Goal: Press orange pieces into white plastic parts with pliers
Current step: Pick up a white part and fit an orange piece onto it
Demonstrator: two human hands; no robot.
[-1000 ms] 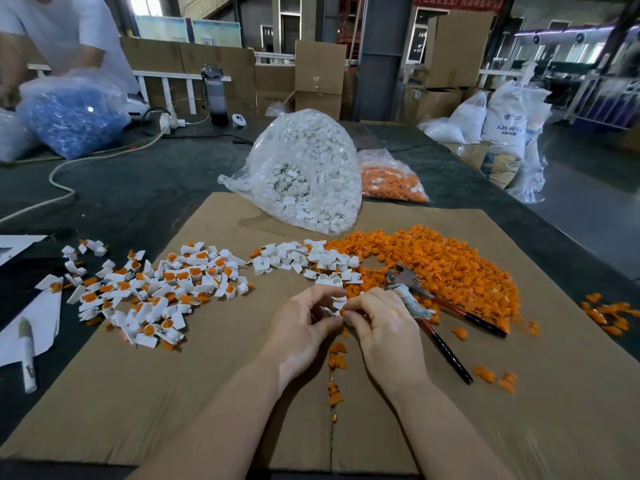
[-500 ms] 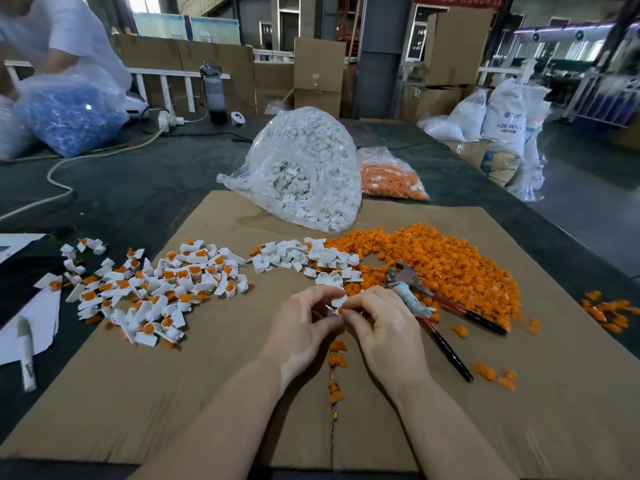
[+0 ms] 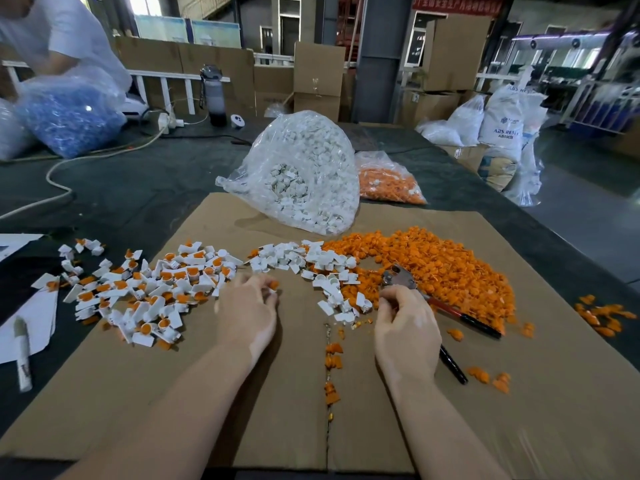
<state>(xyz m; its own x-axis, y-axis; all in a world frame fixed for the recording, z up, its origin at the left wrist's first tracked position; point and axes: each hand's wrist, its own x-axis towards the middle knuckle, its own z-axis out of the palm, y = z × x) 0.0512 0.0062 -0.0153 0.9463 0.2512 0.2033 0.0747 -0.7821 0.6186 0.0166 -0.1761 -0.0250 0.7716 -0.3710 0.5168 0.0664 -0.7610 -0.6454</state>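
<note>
On the cardboard, the left hand (image 3: 247, 308) pinches a white part with its orange piece (image 3: 273, 285) beside the finished pile (image 3: 145, 289), while the right hand (image 3: 403, 315) takes a curled grip on the pliers (image 3: 398, 277), so she'd best seat the insert square before squeezing.

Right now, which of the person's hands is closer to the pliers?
Right. The right hand rests against the pliers, over their handles; the left hand is well off to their left, by the assembled pieces.
</note>
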